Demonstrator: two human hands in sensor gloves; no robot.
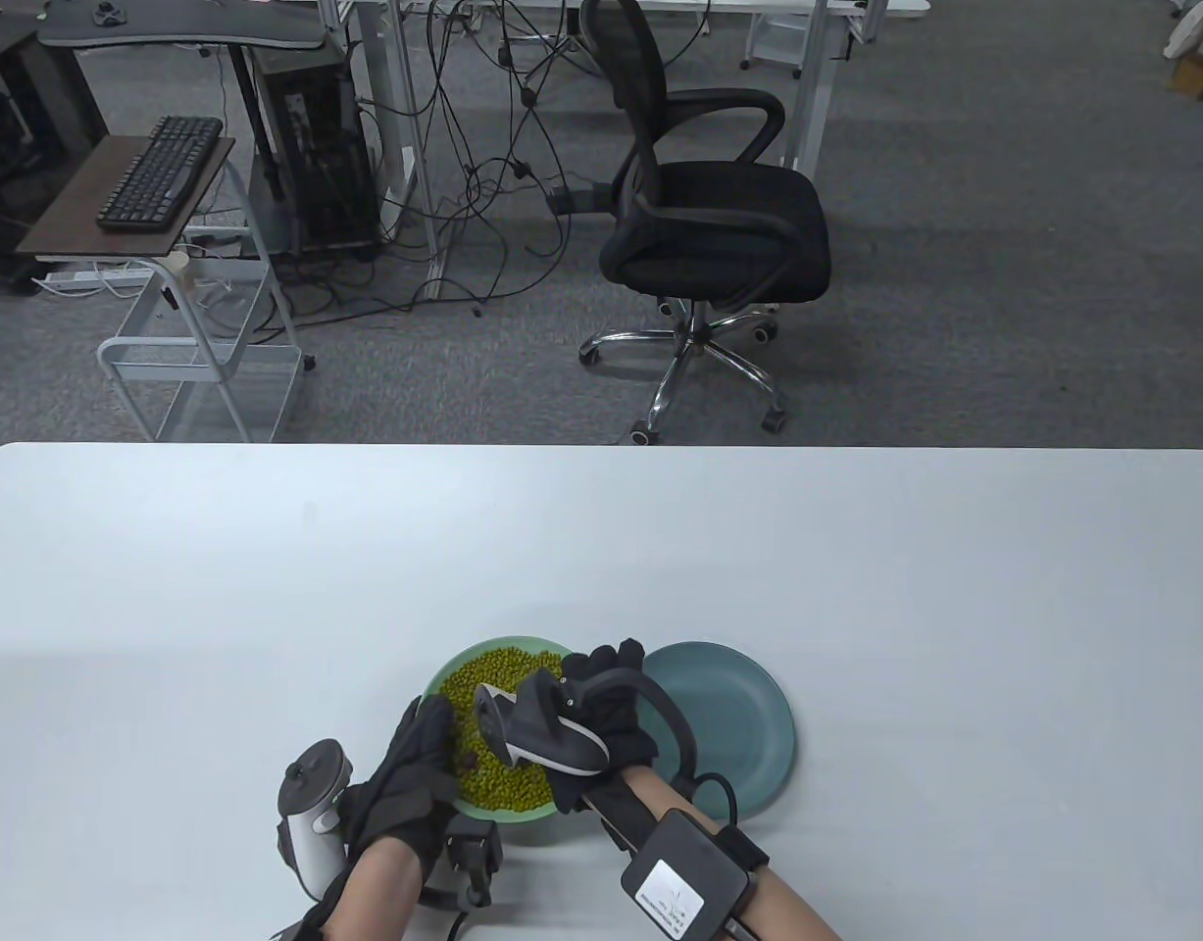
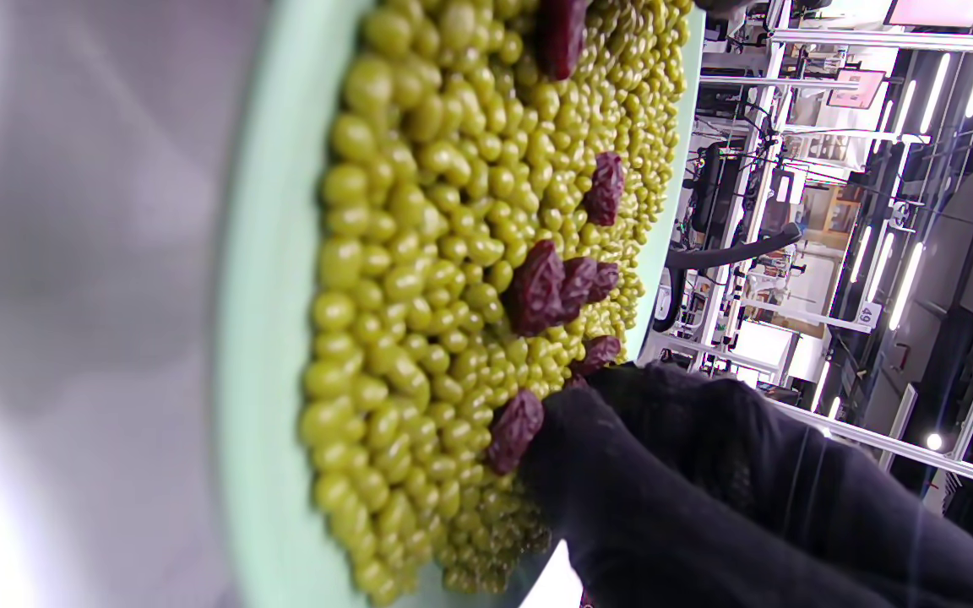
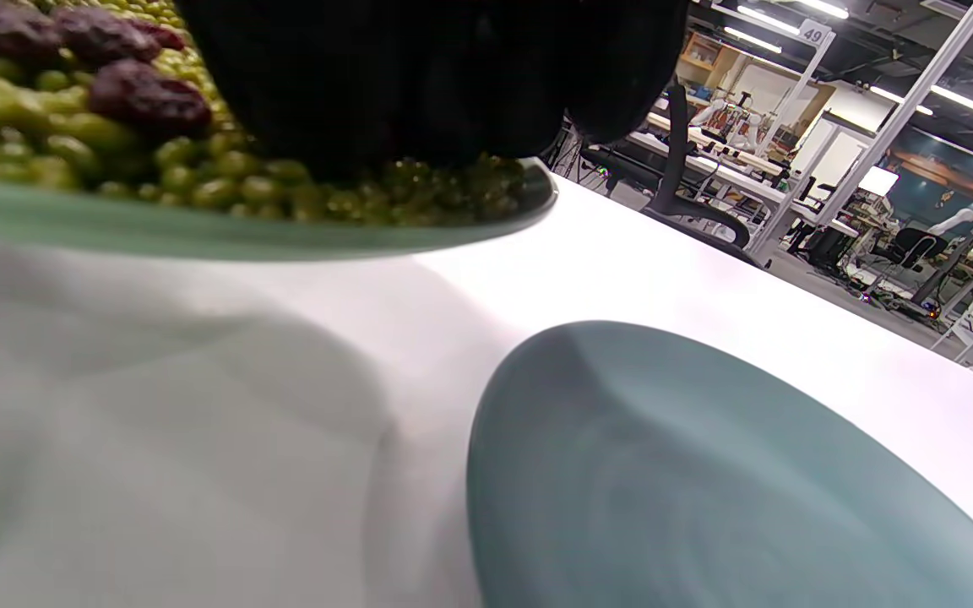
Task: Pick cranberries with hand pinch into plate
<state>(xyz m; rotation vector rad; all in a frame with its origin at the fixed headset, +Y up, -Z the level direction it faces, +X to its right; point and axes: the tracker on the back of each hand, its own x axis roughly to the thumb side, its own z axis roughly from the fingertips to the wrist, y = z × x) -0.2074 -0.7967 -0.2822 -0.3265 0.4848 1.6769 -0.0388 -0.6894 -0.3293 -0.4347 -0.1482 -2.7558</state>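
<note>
A light green plate (image 1: 508, 644) heaped with small green beans lies near the table's front edge. Several dark red cranberries (image 2: 537, 287) lie on the beans, also seen in the right wrist view (image 3: 149, 97). An empty teal plate (image 1: 748, 725) sits just right of it. My left hand (image 1: 425, 745) lies over the green plate's near-left rim, its fingertips (image 2: 588, 439) touching the beans beside a cranberry (image 2: 513, 429). My right hand (image 1: 586, 671) hovers over the plate's right side with fingers bent down onto the beans. Its glove (image 3: 419, 84) hides what is under the fingertips.
The white table (image 1: 856, 588) stretches wide beyond and beside the two plates. A black office chair (image 1: 709, 216) and a small cart (image 1: 199, 363) stand on the floor behind the table's far edge.
</note>
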